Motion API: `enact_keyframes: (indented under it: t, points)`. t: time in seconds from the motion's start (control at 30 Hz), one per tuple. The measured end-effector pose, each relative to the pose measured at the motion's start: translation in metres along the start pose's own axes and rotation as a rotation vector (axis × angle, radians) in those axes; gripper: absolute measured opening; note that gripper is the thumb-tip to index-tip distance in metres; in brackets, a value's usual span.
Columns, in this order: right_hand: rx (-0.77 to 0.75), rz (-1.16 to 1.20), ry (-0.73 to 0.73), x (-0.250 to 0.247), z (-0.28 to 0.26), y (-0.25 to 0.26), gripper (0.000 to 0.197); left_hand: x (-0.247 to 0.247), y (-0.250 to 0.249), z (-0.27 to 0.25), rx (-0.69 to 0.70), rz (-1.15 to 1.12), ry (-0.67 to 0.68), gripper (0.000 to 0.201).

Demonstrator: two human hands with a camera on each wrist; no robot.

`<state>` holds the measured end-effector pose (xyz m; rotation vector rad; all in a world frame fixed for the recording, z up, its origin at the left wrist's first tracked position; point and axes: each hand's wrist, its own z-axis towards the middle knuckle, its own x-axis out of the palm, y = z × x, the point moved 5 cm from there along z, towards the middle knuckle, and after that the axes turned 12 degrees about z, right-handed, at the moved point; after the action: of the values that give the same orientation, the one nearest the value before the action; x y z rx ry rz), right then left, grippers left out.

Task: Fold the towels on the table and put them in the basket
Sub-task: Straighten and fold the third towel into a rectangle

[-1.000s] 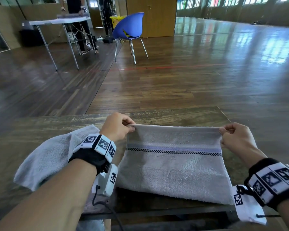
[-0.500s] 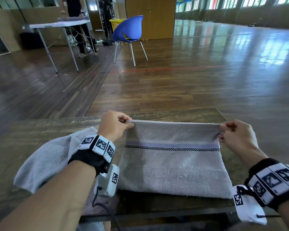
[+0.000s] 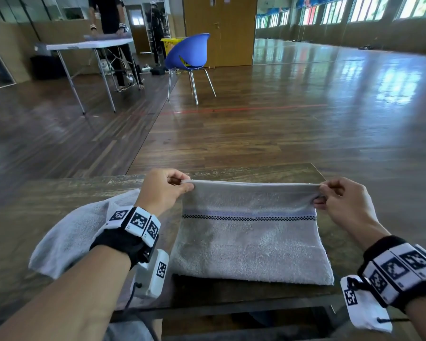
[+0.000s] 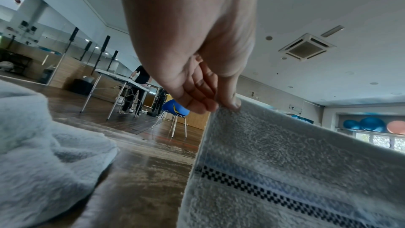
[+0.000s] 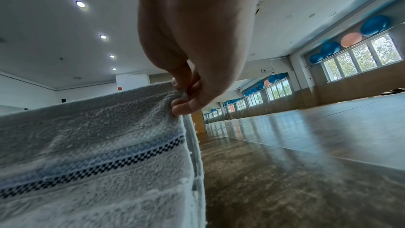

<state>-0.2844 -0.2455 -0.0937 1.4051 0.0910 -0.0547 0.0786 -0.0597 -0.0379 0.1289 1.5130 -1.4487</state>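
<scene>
A grey towel (image 3: 251,239) with a blue stripe and a checked band lies on the dark wooden table (image 3: 59,193), its far edge lifted. My left hand (image 3: 180,187) pinches the far left corner, and my right hand (image 3: 321,193) pinches the far right corner. The left wrist view shows thumb and fingers of the left hand (image 4: 219,107) closed on the towel (image 4: 285,171) edge. In the right wrist view the right hand (image 5: 179,96) grips the towel (image 5: 98,145) corner. A second, pale towel (image 3: 76,232) lies crumpled at the left, partly under my left forearm. No basket near the table is in view.
The table's far edge (image 3: 231,172) runs just beyond my hands. Past it is open wooden floor with a blue chair (image 3: 190,55), a yellow basket (image 3: 171,44) behind the chair, and a white folding table (image 3: 89,45) where another person stands.
Both hands have carried the towel's far edge a little farther away and upward. The near edge has slid away from the table's front edge.
</scene>
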Motion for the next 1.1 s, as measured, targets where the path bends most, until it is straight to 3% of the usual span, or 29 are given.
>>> enact_keyframes:
  t: [0.27,0.43,0.53,0.63,0.77,0.9,0.97,1.1]
  points:
    - [-0.121,0.02,0.046,0.003,-0.02,0.021,0.019,-0.01,0.009,-0.014,-0.072,-0.035,0.041,0.016]
    - [-0.044,0.017,0.057,0.007,-0.01,0.038,0.019,-0.017,-0.007,-0.009,-0.151,-0.15,0.083,0.014]
    - [-0.059,0.127,0.045,0.015,0.01,0.074,0.024,-0.036,-0.033,0.011,-0.149,-0.207,0.032,0.012]
    - [-0.149,0.198,0.051,0.016,0.026,0.123,0.022,-0.067,-0.066,0.029,-0.058,-0.229,-0.097,0.01]
    - [-0.264,0.261,0.114,0.009,0.03,0.175,0.022,-0.109,-0.098,0.032,0.164,-0.088,-0.31,0.011]
    - [-0.398,0.342,0.173,-0.003,0.007,0.188,0.037,-0.122,-0.096,0.012,0.259,-0.087,-0.362,0.011]
    - [-0.374,0.312,0.207,-0.006,-0.009,0.171,0.04,-0.114,-0.081,0.001,0.243,-0.069,-0.278,0.009]
    - [-0.285,-0.109,0.318,-0.015,-0.041,0.102,0.028,-0.069,-0.031,-0.028,0.174,0.147,0.124,0.008]
